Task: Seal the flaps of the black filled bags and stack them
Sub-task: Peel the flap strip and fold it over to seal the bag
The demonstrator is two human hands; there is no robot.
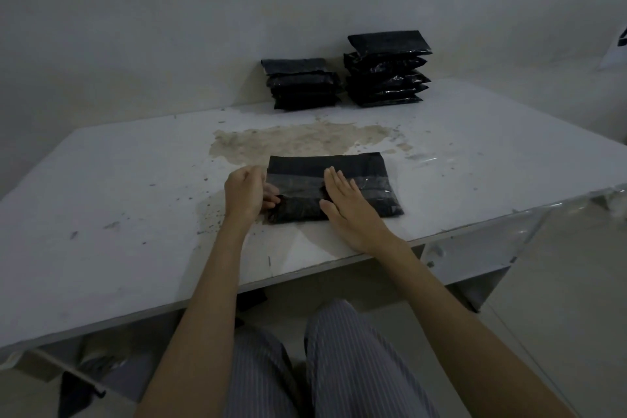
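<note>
A black filled bag [369, 180] lies flat on the white table [118, 200], near its front edge. A shiny strip runs across the bag's middle, and its flap points away from me. My left hand [246, 192] pinches the bag's left edge with curled fingers. Flat on the bag's middle rests my right hand [349, 209], fingers straight and together, palm down. Two stacks of black bags stand at the back by the wall: a lower left stack [302, 83] and a taller right stack [386, 69].
A brown worn patch [298, 141] stains the table behind the bag. A clear plastic scrap [425, 159] lies right of it. The table's right corner drops off near a white cabinet [475, 258]. My striped trousers [339, 360] show below the table edge.
</note>
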